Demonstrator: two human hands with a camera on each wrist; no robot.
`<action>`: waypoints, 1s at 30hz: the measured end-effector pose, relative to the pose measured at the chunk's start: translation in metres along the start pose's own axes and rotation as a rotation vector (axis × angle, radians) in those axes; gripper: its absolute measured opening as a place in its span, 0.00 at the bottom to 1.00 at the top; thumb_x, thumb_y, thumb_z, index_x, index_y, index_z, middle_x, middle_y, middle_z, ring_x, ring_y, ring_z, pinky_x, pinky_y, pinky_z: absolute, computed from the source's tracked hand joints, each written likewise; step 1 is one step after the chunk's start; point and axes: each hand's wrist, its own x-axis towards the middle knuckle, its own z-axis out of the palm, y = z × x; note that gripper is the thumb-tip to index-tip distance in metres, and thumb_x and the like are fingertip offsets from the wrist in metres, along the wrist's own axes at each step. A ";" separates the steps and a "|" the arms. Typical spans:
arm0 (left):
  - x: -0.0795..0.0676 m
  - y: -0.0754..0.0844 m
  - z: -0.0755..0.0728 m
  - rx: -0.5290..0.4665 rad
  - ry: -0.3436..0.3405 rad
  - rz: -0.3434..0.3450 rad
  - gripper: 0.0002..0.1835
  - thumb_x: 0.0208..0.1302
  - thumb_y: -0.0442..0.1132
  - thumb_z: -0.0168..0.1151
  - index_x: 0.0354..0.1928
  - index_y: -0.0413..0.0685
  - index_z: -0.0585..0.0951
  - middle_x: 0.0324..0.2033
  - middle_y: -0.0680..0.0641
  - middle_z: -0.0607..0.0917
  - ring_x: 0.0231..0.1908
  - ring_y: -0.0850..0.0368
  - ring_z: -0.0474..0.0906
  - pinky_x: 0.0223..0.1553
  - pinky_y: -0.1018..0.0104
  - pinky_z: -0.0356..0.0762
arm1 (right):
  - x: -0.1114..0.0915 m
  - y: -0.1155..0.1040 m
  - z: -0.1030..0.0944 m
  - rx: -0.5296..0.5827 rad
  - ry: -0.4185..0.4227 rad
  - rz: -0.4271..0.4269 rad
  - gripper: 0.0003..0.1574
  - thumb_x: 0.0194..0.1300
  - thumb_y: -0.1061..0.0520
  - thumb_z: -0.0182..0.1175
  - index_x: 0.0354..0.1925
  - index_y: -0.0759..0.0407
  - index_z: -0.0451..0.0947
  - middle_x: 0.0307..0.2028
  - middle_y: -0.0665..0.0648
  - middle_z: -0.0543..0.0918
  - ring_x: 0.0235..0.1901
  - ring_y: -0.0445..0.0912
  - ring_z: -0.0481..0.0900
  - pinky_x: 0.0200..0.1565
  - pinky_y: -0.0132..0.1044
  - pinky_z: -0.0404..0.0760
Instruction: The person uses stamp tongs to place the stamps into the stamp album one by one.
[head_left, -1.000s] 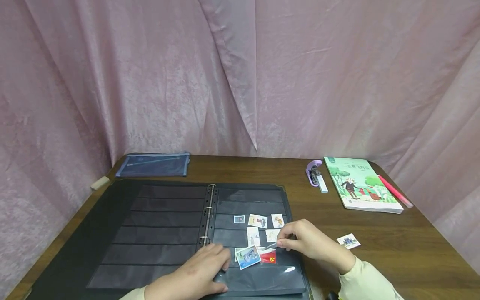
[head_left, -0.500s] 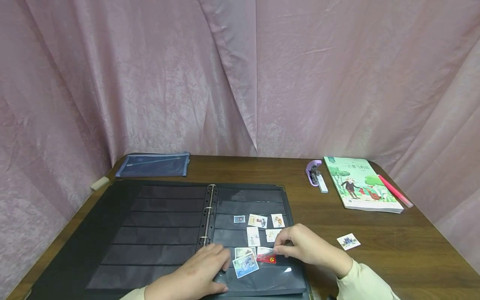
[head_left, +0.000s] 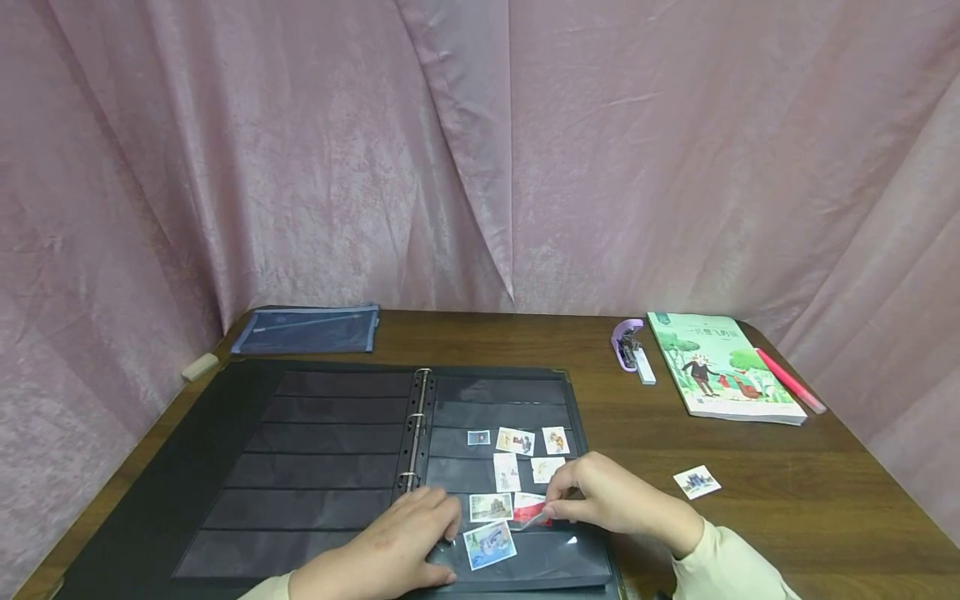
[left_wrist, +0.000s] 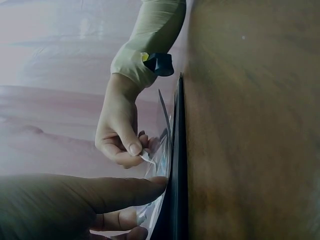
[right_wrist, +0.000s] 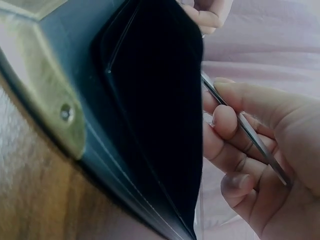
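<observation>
My right hand (head_left: 592, 493) pinches a pair of metal tweezers (right_wrist: 256, 140); their tips lie over the red stamp (head_left: 527, 502) on the right page of the black stamp album (head_left: 489, 382). Just below and left of the tips, a blue stamp (head_left: 489, 546) lies tilted on the page. Beside the red stamp sits a stamp with a building picture (head_left: 491, 507). On the page's lower left, near the rings, rests my left hand (head_left: 393, 537), its thumb (left_wrist: 135, 191) stretched along the page edge in the left wrist view. Several more stamps (head_left: 515, 441) occupy the rows above.
A loose stamp (head_left: 697, 482) lies on the wooden table (head_left: 600, 408) right of the album. Farther back are a purple stapler (head_left: 627, 343), a green book (head_left: 720, 367), a red pen (head_left: 791, 382) and a blue mesh pouch (head_left: 307, 329). A pink curtain (head_left: 360, 167) hangs behind.
The blue stamp has slid down and slightly left, off the building stamp it overlapped. My right hand has shifted a little down and left with the tweezers; the left hand has stayed put.
</observation>
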 end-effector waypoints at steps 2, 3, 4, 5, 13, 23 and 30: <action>0.000 0.000 0.000 0.003 0.010 0.008 0.22 0.40 0.51 0.70 0.27 0.59 0.64 0.25 0.62 0.62 0.30 0.67 0.57 0.36 0.70 0.60 | 0.000 -0.001 0.000 0.006 -0.010 0.002 0.09 0.58 0.50 0.58 0.24 0.47 0.79 0.22 0.38 0.78 0.24 0.26 0.69 0.31 0.23 0.72; 0.000 -0.001 0.001 0.002 0.013 0.011 0.22 0.40 0.51 0.70 0.27 0.58 0.64 0.25 0.62 0.62 0.29 0.67 0.57 0.35 0.71 0.59 | 0.000 -0.001 -0.001 0.009 -0.015 0.002 0.09 0.58 0.50 0.58 0.23 0.47 0.79 0.22 0.38 0.78 0.24 0.26 0.69 0.30 0.22 0.72; 0.000 -0.001 0.001 0.003 0.016 0.012 0.22 0.40 0.51 0.70 0.27 0.58 0.64 0.24 0.63 0.62 0.29 0.67 0.57 0.35 0.71 0.59 | 0.000 -0.001 -0.001 0.012 -0.019 0.001 0.09 0.58 0.50 0.59 0.23 0.47 0.79 0.22 0.37 0.78 0.24 0.26 0.68 0.30 0.22 0.72; 0.000 -0.001 0.001 0.003 0.018 0.014 0.22 0.40 0.51 0.70 0.27 0.58 0.64 0.25 0.63 0.62 0.29 0.67 0.57 0.35 0.71 0.59 | 0.001 -0.001 -0.001 0.014 -0.024 -0.002 0.09 0.58 0.50 0.59 0.23 0.47 0.79 0.22 0.37 0.78 0.24 0.26 0.68 0.30 0.22 0.71; -0.001 -0.001 0.000 -0.006 0.014 0.010 0.22 0.40 0.51 0.70 0.27 0.59 0.64 0.24 0.63 0.62 0.29 0.67 0.57 0.34 0.72 0.59 | 0.000 0.002 -0.002 0.057 -0.067 -0.026 0.08 0.57 0.52 0.60 0.23 0.48 0.79 0.19 0.37 0.75 0.21 0.25 0.66 0.26 0.20 0.70; 0.000 -0.002 0.001 -0.009 0.005 0.009 0.22 0.40 0.51 0.70 0.27 0.58 0.64 0.25 0.63 0.62 0.29 0.67 0.56 0.34 0.73 0.59 | -0.003 0.005 -0.010 0.111 -0.060 0.028 0.08 0.56 0.50 0.60 0.22 0.47 0.78 0.19 0.38 0.77 0.21 0.26 0.66 0.26 0.22 0.71; 0.000 -0.002 0.001 -0.005 0.010 0.016 0.22 0.39 0.52 0.70 0.27 0.59 0.65 0.25 0.63 0.63 0.29 0.68 0.57 0.35 0.72 0.60 | -0.005 0.007 -0.015 0.122 -0.008 0.029 0.08 0.57 0.50 0.60 0.23 0.47 0.78 0.21 0.40 0.77 0.23 0.27 0.68 0.28 0.23 0.73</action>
